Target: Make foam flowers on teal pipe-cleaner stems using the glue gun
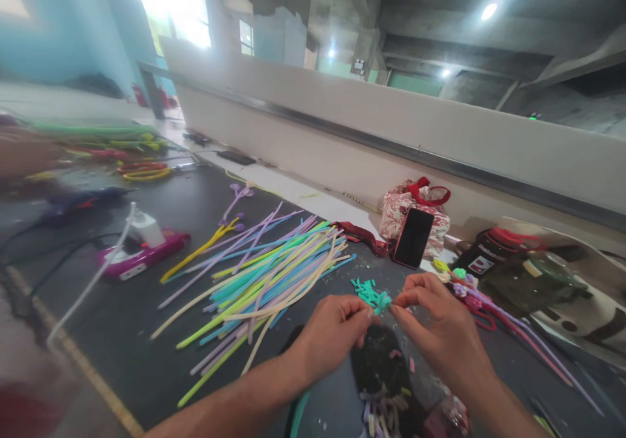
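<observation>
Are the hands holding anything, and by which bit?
It cannot be told: the left hand and right hand are near teal pieces, but any hold is hidden.

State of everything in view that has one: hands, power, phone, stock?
Left hand: pinched shut; anything held is hidden.
Right hand: fingers curled, thumb near fingertips; grip unclear.
Teal pieces: cut short, in a small loose pile.
Long coloured stems: uncut lengths, loosely heaped, some crossing.
Phone: propped upright, screen dark.
Power strip: red light lit.
White plug: seated in the strip.
Ceiling light: on.
</observation>
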